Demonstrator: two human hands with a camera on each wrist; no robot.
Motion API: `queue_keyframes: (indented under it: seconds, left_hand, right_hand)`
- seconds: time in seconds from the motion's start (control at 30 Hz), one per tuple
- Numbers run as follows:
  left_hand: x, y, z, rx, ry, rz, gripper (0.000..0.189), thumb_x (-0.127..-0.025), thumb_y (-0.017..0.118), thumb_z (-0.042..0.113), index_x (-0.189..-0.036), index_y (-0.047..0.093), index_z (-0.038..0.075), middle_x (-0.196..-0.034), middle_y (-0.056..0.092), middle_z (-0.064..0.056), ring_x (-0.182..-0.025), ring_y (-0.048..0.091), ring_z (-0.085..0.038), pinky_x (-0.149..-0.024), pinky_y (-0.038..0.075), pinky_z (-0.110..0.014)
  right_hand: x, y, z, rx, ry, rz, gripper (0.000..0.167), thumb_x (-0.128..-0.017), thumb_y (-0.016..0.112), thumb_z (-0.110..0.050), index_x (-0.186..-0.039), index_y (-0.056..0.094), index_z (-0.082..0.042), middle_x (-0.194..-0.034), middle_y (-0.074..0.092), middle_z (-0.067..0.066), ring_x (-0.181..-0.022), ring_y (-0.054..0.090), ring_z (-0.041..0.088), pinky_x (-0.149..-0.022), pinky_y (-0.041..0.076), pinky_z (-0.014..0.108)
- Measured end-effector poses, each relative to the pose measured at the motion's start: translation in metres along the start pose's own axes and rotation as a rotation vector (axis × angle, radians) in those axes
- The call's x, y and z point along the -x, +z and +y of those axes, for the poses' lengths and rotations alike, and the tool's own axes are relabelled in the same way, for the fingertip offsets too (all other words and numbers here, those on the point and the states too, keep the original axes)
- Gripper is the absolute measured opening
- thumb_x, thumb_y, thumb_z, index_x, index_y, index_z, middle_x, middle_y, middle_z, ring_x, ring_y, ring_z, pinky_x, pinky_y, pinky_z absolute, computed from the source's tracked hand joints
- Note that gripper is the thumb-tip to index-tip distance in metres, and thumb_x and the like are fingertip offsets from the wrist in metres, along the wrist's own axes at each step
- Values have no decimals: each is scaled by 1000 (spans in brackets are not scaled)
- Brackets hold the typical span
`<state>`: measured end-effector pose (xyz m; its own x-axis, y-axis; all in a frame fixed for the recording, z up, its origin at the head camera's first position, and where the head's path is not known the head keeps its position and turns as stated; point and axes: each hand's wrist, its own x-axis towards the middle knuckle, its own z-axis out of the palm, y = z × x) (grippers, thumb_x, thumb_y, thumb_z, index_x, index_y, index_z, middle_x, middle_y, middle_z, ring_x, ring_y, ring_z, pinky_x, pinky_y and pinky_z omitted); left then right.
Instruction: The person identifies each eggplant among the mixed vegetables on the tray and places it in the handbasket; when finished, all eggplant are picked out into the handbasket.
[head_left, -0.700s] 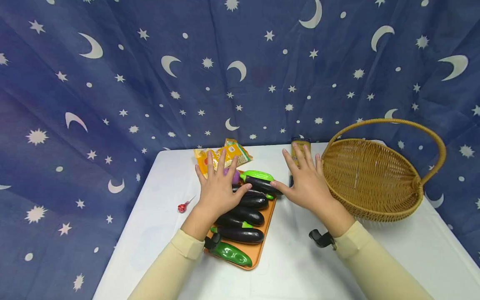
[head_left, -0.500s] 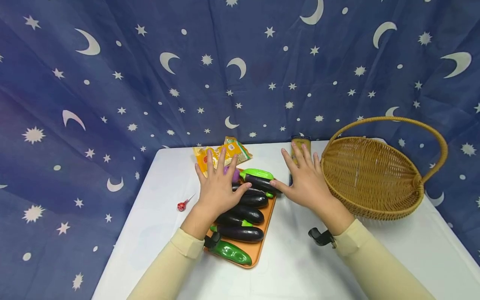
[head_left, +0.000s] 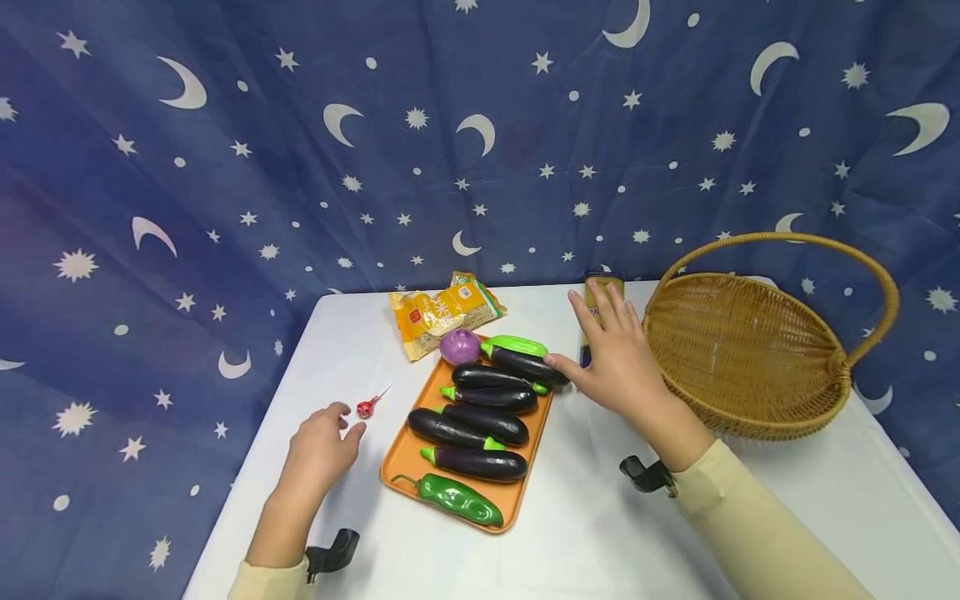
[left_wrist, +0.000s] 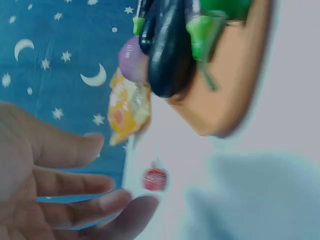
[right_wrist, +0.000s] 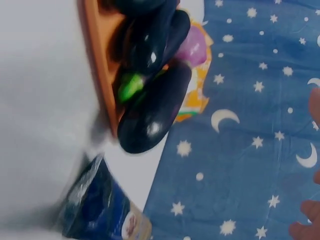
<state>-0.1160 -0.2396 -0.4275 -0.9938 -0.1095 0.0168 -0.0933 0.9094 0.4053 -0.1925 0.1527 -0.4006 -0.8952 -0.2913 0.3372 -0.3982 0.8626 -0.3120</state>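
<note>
Table (head_left: 577, 508): lollipop (left_wrist: 155, 179) blurred near left hand (head_left: 318, 450).

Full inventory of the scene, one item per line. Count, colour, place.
Lollipop: 1, red, left of tray
Eggplants: 6, dark purple, green caps, on tray
Pepper: 1, green, tray's near end
Pale vegetable: 1, light green, far end
Onion: 1, purple, far-left corner
Tray: 1, orange, on table
Packets: apparently 2, mostly yellow, behind tray
Bag: 1, yellow and blue, behind right hand
Basket: 1, brown, right
Table: 1, white, below everything
Curtain: 1, blue, white-patterned, background
Wrist mounts: 2, black, at wrists
Sleeves: 2, cream, lower edge
Left hand: 1, beside lollipop
Right hand: 1, beside basket
</note>
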Motion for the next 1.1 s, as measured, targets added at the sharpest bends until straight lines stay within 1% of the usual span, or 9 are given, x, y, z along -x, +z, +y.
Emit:
queue_keyframes:
  seconds: [0.07,0.13,0.2,0.27,0.4,0.57,0.7,0.87,1.1]
  left_hand:
    - [10,3,-15,38,-73,-119,39,-94,67,20,-119,61,-9,-100,68,-19,-81,65,-32,-72,54,-51]
    - [15,9,-23,115,-117,-214,40,-94,68,21,-122,60,-7,-99,68,-15,-74,65,-24,-67,53,-44]
    - [17,16,-26,202,-147,-272,40,-94,68,20,-124,59,-6,-98,68,-10,-68,65,-18,-63,54,-37]
    - [18,23,-27,291,-173,-303,39,-94,69,18,-124,59,-5,-98,66,-9,-65,66,-16,-61,56,-34]
    - [19,34,-27,416,-202,-313,34,-92,70,10,-121,60,-5,-96,63,-9,-70,67,-17,-62,61,-33]
    - [22,46,-29,545,-243,-313,26,-90,69,0,-114,62,-6,-94,62,-11,-74,68,-19,-65,62,-33]
    - [24,53,-31,603,-263,-295,25,-89,69,-3,-113,63,-7,-96,63,-12,-72,69,-19,-66,62,-33]
    - [26,58,-33,641,-274,-273,28,-87,70,-4,-114,63,-7,-97,64,-13,-71,71,-20,-66,62,-32]
    - [28,61,-36,687,-286,-256,30,-87,69,-6,-115,62,-8,-99,62,-14,-71,70,-19,-66,61,-31]
  right_hand:
    - [0,0,-3,-55,5,-8,97,-88,68,-61,-161,22,-17,-168,7,11,-153,1,35,-117,17,67]
    - [0,0,-6,-116,7,-26,97,-88,68,-60,-161,22,-19,-168,7,10,-153,3,35,-113,23,70]
    - [0,2,-10,-174,9,-46,96,-88,68,-60,-161,22,-20,-168,8,9,-153,5,35,-110,25,72]
    - [0,3,-14,-223,13,-70,96,-88,68,-60,-162,21,-21,-168,9,8,-152,9,36,-110,26,72]
    - [1,8,-21,-317,45,-133,96,-87,68,-62,-161,21,-24,-167,12,6,-150,19,38,-109,28,72]
    - [2,16,-22,-466,99,-194,90,-89,70,-55,-160,26,-21,-166,20,8,-145,33,38,-111,37,60]
    - [-2,23,-17,-595,177,-237,85,-91,71,-49,-158,31,-16,-162,29,12,-144,36,36,-113,38,51]
    - [-6,32,-7,-731,329,-304,82,-91,72,-46,-157,34,-15,-160,32,17,-144,33,41,-113,36,53]
    - [-9,44,5,-855,398,-316,80,-90,74,-42,-155,37,-13,-160,34,11,-146,33,35,-113,36,54]
